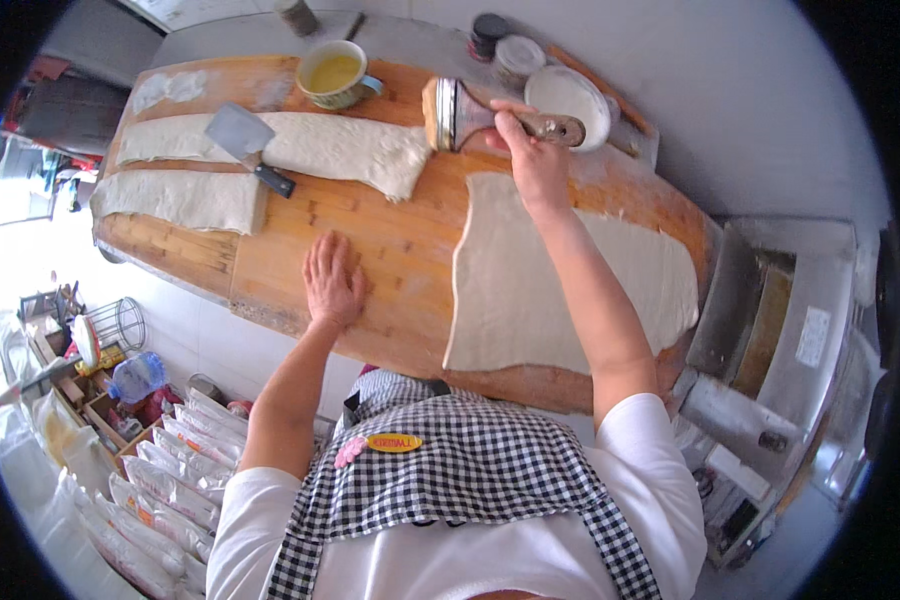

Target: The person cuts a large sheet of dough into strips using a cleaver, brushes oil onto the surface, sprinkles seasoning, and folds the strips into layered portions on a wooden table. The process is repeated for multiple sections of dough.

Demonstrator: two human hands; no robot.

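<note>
My right hand point(525, 154) grips a wide flat pastry brush point(472, 116) with a metal ferrule and a worn wooden handle. The brush is over the back of the wooden work table point(397, 262), bristles pointing left. Beneath my right forearm lies a large, thin rolled-out sheet of dough point(521, 292). My left hand point(333, 281) rests palm down on the bare wood, fingers slightly apart, holding nothing. Left of the brush stands a cup point(330, 82) of yellow liquid, probably oil. A dough scraper point(244, 139) with a black handle lies across a long dough strip point(345, 146).
A second thick dough strip point(180, 201) lies nearer the left front edge. White flour point(169, 88) is scattered at the back left. A bowl of white powder point(566, 101) and a lidded jar point(520, 56) stand by the wall. Stacked filled bags point(172, 487) sit on the floor at left.
</note>
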